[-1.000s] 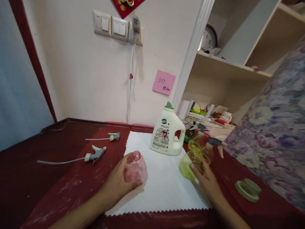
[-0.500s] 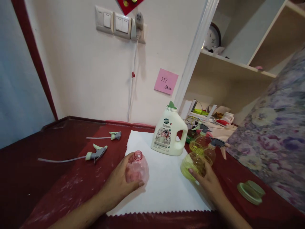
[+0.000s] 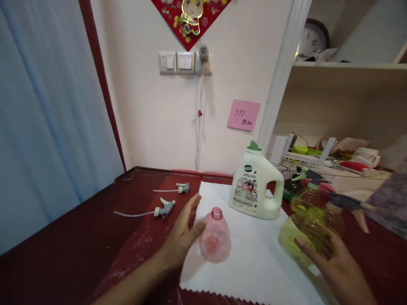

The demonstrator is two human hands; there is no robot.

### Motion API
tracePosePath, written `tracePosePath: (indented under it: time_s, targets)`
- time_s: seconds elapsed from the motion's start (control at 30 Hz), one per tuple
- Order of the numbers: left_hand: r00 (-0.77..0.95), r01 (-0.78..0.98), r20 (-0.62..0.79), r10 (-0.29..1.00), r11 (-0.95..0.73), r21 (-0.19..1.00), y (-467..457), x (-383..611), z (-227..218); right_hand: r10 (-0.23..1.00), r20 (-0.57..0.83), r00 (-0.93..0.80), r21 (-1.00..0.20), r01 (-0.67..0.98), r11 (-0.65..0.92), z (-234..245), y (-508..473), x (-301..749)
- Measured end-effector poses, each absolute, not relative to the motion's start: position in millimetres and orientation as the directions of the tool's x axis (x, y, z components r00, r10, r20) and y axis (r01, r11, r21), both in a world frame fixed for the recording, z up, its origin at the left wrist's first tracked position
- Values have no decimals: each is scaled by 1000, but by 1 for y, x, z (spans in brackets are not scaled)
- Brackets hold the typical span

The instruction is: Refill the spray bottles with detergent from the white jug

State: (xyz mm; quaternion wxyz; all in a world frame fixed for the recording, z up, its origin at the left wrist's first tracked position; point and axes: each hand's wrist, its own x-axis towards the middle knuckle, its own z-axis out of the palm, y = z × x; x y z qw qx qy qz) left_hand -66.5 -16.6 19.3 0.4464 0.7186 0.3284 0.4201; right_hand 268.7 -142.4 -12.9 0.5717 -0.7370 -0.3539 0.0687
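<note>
A small pink bottle (image 3: 215,237) without a cap stands upright on the white cloth (image 3: 254,262). My left hand (image 3: 182,235) is beside it on its left, fingers stretched and apart, thumb just touching or nearly touching the bottle. My right hand (image 3: 330,262) is wrapped around a yellow-green bottle (image 3: 300,237) at the cloth's right edge. A cream detergent jug (image 3: 256,186) with a green spout stands behind them on the cloth.
Two loose spray-trigger heads with tubes (image 3: 163,208) (image 3: 182,188) lie on the dark red table (image 3: 79,237) to the left. Amber spray bottles (image 3: 321,199) stand at the right. A wall, a curtain and shelves with clutter surround the table.
My left hand has let go of the pink bottle and opened beside it. The camera has swung up and to the left; my right hand stays on the yellow-green bottle.
</note>
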Motion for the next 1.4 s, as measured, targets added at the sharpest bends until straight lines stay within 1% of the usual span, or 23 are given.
tracePosePath:
  time_s: [0.03, 0.1, 0.13, 0.17, 0.2, 0.23, 0.3, 0.4, 0.5, 0.57, 0.7, 0.8, 0.93, 1.1, 1.27, 1.4]
  targets:
    - [368, 128, 345, 864, -414, 901, -12, -72, 29, 624, 250, 740, -910, 400, -110, -6, -142, 264]
    - [263, 263, 392, 882, -456, 850, 2, -86, 50, 650, 190, 736, -931, 346, -119, 4, -139, 254]
    - [260, 356, 404, 877, -476, 805, 9, -96, 58, 658, 182, 731, -938, 330, -107, 5, -137, 249]
    - [298, 468, 399, 867, -497, 731, 18, -107, 65, 670, 176, 721, -946, 312, -87, 5, -136, 244]
    - [344, 580, 389, 855, -519, 628, 26, -119, 69, 692, 167, 703, -955, 289, -63, 3, -134, 240]
    - [395, 676, 369, 841, -538, 504, 34, -131, 69, 717, 161, 678, -963, 267, -35, -2, -133, 235]
    - [420, 832, 253, 872, -481, 275, 48, -155, 61, 765, 152, 626, -970, 241, -5, -13, -132, 227]
    - [434, 869, 156, 888, -458, 189, 57, -179, 36, 794, 168, 585, -956, 293, -14, -26, -134, 216]
    - [430, 885, 129, 894, -445, 136, 57, -184, 20, 817, 194, 543, -942, 336, 0, -31, -138, 208]
    - [421, 894, 130, 898, -435, 106, 55, -180, 19, 826, 193, 530, -942, 335, 5, -33, -139, 208]
    - [406, 905, 174, 897, -422, 63, 60, -168, 35, 849, 172, 499, -949, 315, 7, -39, -137, 214]
    - [409, 904, 216, 887, -426, 39, 75, -157, 49, 844, 196, 499, -943, 333, 22, -43, -136, 219]
    - [441, 891, 209, 873, -454, 18, 104, -132, 53, 834, 213, 508, -930, 368, 14, -45, -135, 218]
    - [474, 876, 163, 866, -482, 18, 138, -98, 42, 804, 274, 528, -914, 403, 47, -49, -133, 217]
    - [461, 884, 92, 883, -466, 40, 164, -83, 24, 817, 260, 515, -904, 426, 19, -55, -128, 225]
    - [453, 882, 84, 888, -460, 106, 169, -88, 26, 791, 215, 573, -910, 412, -51, -51, -128, 227]
